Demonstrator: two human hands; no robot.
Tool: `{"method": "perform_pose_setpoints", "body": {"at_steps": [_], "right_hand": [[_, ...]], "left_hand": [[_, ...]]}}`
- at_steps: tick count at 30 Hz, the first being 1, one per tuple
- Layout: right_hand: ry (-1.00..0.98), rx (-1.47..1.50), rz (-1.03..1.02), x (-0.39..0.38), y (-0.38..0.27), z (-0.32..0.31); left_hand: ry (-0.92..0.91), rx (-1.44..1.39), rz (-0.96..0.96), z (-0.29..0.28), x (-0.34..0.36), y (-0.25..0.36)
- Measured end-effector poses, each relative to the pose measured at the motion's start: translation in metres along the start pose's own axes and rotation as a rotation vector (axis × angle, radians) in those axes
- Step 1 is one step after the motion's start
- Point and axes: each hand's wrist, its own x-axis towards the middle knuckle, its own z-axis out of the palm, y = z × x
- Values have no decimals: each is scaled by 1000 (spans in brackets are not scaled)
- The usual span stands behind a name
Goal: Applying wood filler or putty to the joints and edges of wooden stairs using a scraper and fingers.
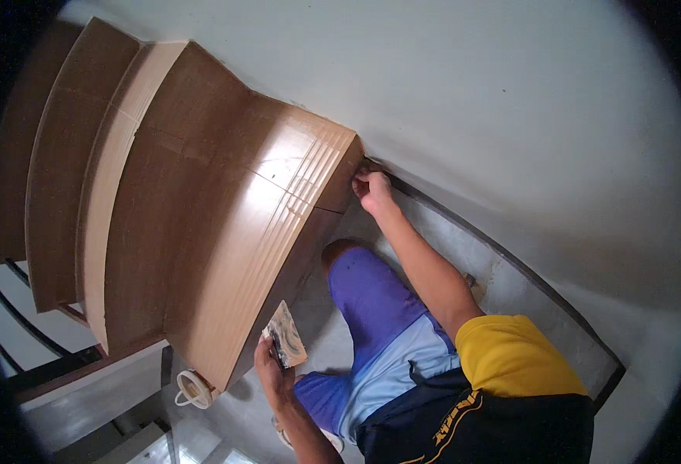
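Note:
Down at the lower middle, my left hand [272, 373] grips a small flat tan board [294, 349] by its left edge. Dark grey and whitish smears cover part of its face. My right hand [371, 189] is bent with its fingers closed at the corner where the end of the tiled step [224, 294] meets the wall [511, 85]. The fingertips touch or nearly touch the step's riser there, and whether they pinch anything small is hidden.
More brown tiled steps [70, 155] rise to the left. A white bucket [195, 388] with a handle stands by the step's lower end. A dark skirting strip [503, 251] runs along the wall's foot. My knee [360, 286] is close to the step's front.

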Motion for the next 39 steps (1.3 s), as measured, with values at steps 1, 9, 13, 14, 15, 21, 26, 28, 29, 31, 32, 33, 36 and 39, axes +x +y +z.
{"method": "perform_pose_setpoints", "body": {"at_steps": [1,9,13,14,15,21,26,28,29,31,32,33,36,39], "right_hand": [[0,2,-4,2,-2,1],[186,-91,19,-12,-3,37],[182,-122,-74,-19,-10,44],[62,-127,-137,-28,-5,44],[-56,-131,-201,-37,0,44],[110,-5,-36,-26,0,10],[127,-25,104,1,0,4],[131,-29,66,-3,5,16],[130,-29,64,-4,4,18],[87,-12,40,-7,-1,23],[85,-12,39,-12,-1,28],[64,-41,-22,-17,-1,33],[-5,-82,-112,-45,-7,52],[-45,-51,-127,-85,-12,68]], "left_hand": [[5,-14,-5,-1,1,-1],[14,-41,15,-13,-2,-6],[40,-50,-1,-5,-6,-7],[55,-45,8,-7,-7,-5],[60,-46,12,-12,-7,-5],[53,-46,-40,-25,-6,-9],[82,-117,-21,-10,-10,-8],[82,-110,-1,-17,-9,-8],[71,-103,7,-18,-9,-9],[63,-116,4,-18,-7,-11],[62,-126,3,-18,-7,-11],[59,-126,4,-17,-7,-11],[64,-86,10,-16,-9,-10],[50,-115,9,-14,-13,-8]]}}
